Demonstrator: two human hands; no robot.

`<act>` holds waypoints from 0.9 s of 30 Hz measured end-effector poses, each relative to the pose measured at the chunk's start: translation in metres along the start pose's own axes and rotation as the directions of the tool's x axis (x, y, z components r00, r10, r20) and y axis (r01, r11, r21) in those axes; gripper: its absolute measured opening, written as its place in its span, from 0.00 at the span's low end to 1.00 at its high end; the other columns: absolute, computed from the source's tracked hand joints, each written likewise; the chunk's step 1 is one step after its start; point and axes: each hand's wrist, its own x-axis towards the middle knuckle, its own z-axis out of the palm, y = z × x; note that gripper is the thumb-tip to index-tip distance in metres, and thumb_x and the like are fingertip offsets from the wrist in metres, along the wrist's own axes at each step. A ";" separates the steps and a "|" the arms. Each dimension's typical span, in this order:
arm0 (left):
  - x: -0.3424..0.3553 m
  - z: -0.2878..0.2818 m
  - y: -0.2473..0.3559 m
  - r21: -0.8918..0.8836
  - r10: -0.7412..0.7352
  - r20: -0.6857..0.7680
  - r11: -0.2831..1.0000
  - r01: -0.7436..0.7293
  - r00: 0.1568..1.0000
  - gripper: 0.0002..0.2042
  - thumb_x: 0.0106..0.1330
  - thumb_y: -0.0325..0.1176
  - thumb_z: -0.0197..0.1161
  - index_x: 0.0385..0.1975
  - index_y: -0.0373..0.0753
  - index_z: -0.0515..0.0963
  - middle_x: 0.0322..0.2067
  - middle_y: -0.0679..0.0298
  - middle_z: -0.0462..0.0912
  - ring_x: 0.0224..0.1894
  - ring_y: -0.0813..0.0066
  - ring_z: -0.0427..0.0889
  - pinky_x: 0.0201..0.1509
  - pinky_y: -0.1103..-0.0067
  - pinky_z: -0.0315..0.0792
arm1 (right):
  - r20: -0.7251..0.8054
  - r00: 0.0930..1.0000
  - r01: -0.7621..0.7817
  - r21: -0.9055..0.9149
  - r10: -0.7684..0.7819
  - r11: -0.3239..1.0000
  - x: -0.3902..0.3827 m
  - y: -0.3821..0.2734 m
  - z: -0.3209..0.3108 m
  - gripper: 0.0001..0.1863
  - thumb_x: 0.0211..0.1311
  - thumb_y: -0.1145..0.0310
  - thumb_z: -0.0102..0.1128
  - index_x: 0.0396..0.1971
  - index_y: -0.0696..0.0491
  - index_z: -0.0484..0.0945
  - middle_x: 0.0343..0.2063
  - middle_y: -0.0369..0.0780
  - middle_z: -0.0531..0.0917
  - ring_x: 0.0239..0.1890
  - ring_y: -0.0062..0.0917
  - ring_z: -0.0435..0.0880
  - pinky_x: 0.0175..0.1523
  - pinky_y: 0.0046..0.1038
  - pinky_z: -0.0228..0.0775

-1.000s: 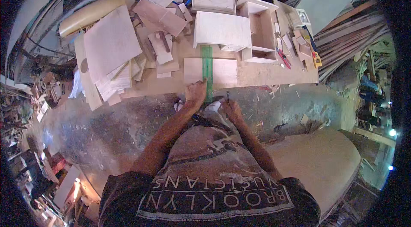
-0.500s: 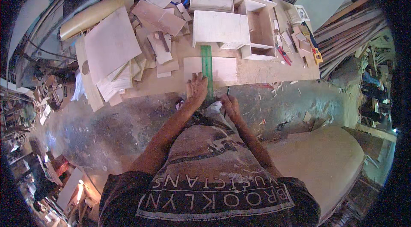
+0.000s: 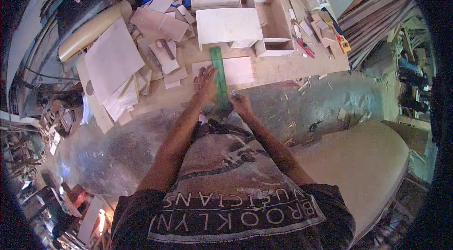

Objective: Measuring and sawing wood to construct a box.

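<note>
Two bare hands work at centre frame, over the near edge of a long pale wooden workbench (image 3: 283, 67). Left hand (image 3: 205, 81): fingers extended and slightly parted, lying over the left part of a thin, pale pinkish rectangular wooden board (image 3: 238, 70), just beside a long translucent green plastic ruler (image 3: 218, 71). Blur hides whether a fingertip presses on the ruler itself. Right hand (image 3: 241, 104): fingers curled in narrowly around what looks like a slim pen-like tool (image 3: 232, 93), mostly hidden; it sits right of the ruler's lower end.

Position of work: board flat on the bench, centre frame; ruler crosses it, tilted a little, upper end near a white box-shaped wooden cabinet (image 3: 229, 23), lower end reaching past the bench edge.

Surroundings: heap of flat wood offcuts (image 3: 158, 22) at upper left; red-handled hand tool (image 3: 306, 48) at upper right.

Step in hand (judgement): setting the ruler across the board, apparently ahead of marking along it. No line legible on the board at this size. Next move, as judged, calls for firm left-hand pressure against slipping, ruler squared to the board's edge, then the tool tip brought up to the ruler's right side.
</note>
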 end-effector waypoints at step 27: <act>0.011 -0.019 -0.018 -0.105 0.147 0.126 0.985 -0.135 0.981 0.32 0.44 0.38 0.76 0.55 0.46 0.74 0.67 0.60 0.59 0.67 0.59 0.58 0.63 0.61 0.66 | -0.195 0.956 0.266 0.274 -0.218 0.924 0.034 -0.075 -0.043 0.20 0.69 0.66 0.52 0.57 0.56 0.72 0.49 0.45 0.81 0.53 0.25 0.78 0.58 0.26 0.67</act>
